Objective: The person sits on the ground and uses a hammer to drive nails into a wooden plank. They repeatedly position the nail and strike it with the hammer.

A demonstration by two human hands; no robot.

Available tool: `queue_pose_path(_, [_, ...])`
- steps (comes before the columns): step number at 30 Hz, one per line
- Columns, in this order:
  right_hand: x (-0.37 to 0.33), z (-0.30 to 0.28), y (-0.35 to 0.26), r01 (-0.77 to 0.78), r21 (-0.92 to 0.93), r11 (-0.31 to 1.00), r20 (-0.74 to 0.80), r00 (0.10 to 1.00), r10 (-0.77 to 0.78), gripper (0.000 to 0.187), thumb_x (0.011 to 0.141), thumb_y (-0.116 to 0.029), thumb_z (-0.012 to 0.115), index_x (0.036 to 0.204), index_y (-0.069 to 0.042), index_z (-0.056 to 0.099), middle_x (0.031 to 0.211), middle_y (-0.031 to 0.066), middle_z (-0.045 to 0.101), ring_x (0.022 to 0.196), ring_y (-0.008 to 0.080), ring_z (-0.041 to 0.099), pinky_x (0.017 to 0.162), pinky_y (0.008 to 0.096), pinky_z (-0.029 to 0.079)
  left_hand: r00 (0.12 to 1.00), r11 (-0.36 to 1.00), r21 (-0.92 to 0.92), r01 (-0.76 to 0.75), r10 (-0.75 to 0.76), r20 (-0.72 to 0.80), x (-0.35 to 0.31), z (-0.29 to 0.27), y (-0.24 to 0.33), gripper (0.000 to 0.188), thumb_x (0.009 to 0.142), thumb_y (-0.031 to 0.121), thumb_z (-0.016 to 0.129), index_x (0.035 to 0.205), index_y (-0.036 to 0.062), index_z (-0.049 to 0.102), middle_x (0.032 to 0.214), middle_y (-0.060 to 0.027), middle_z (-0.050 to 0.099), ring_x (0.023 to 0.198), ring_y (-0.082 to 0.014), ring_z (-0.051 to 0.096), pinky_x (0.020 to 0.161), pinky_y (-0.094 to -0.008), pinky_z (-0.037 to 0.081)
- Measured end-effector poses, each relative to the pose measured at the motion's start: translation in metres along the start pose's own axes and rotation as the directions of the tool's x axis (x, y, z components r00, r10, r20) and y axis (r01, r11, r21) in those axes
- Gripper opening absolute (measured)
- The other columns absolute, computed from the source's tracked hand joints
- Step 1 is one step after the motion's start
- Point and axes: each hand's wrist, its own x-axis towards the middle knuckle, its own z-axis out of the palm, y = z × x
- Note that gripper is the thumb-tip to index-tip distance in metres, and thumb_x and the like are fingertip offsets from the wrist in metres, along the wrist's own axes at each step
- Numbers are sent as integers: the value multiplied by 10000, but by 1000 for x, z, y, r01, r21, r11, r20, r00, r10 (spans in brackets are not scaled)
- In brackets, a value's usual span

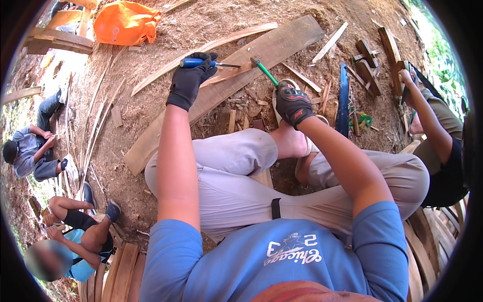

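My left hand [190, 80], in a black glove, is closed around a blue-handled chisel [191, 63]. Its thin dark blade points right, over a small strip of wood [224, 75] that lies on a long wide plank [287, 43]. My right hand [293, 104], also gloved, grips the green handle of a hammer [267, 73]. The hammer's head is just right of the chisel tip, over the plank, apart from the tip. The plank slants across the ground in front of my bent legs, and my sandalled foot [278, 108] is near the hammer.
An orange bag [126, 22] lies at the far left. Thin wood strips [201, 53] and offcuts litter the dirt. A blue bar [343, 100] and wood blocks [367, 70] lie to the right. Two people sit at the left; another person's arm [427, 113] is close on the right.
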Motion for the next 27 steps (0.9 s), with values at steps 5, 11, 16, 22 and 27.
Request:
queue_pose_path(5, [1,3,5,15,-6,1000,-19,1000,-15,310,1024,-221,461,1172,-42,666,1182,254,721,1065,439,720,908,530,567,981,954,-287,93,-137,-139,2,-13,-4,230,1093,132,611,1269,-13,580,1324,-202,692,1165,-280,710,969,-395,662])
queue_pose_path(11, [3,8,12,53,-14,998,-51,997,-54,320,1037,-234,441,1189,-64,665,1178,240,731,1048,436,727,904,536,565,924,906,-411,-102,-67,-376,1,-42,5,201,1101,147,600,1241,4,581,1293,-200,684,1193,-298,698,1017,-437,648])
queue_pose_path(16, [2,7,12,40,5,999,-52,998,-40,319,1040,-242,445,1164,-50,668,1121,235,735,1018,436,730,876,538,569,961,980,15,-198,197,-194,-6,19,33,158,1062,133,677,1171,23,647,1274,-182,728,1165,-243,719,950,-364,671])
queue_pose_path(22, [2,7,13,79,-17,997,-80,994,-81,319,1049,-242,438,1128,-41,673,1091,232,737,1005,436,730,858,546,569,933,789,504,-351,338,122,6,63,6,154,999,72,731,1152,58,711,1176,-79,776,1039,-152,715,934,-305,598])
queue_pose_path(27, [0,7,12,95,-16,995,-99,990,-96,321,1055,-239,429,1108,-44,678,1077,230,741,990,435,732,851,552,568,928,716,596,-363,339,158,13,65,-6,119,1003,101,733,1120,78,733,1122,-40,775,1044,-152,705,958,-314,573])
